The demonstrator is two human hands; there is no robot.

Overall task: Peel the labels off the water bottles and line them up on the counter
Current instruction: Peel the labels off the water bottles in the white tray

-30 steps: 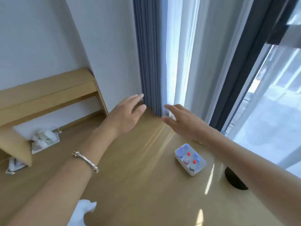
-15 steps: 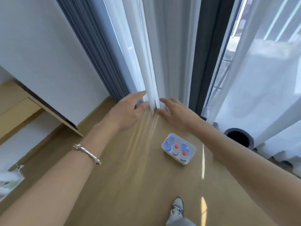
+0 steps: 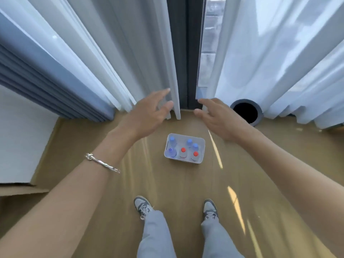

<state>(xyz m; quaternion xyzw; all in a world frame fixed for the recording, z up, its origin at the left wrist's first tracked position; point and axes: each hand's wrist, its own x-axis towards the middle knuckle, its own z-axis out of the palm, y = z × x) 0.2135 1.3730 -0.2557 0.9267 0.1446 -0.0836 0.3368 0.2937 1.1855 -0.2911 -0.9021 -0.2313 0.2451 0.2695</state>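
Note:
A white plastic bin (image 3: 202,144) stands on the wooden floor in front of my feet. It holds several water bottles upright, some with blue caps (image 3: 172,139) and two with red caps (image 3: 183,150). My left hand (image 3: 149,114) is stretched out above and to the left of the bin, fingers spread, holding nothing. On the other side, my right hand (image 3: 217,116) reaches out above and right of the bin, also open and empty. Both hands are well above the bin, near the curtain hems.
White sheer curtains (image 3: 130,62) and a blue-grey curtain (image 3: 37,86) hang ahead, with a dark window frame (image 3: 184,53) between them. A round dark bin (image 3: 245,112) sits at the right. My two shoes (image 3: 142,206) stand below the bin. A white wall (image 3: 18,136) is on the left.
My view has swung right and down from the wooden shelf to the window. The bin of bottles now lies straight ahead between my hands, and my feet have come into view.

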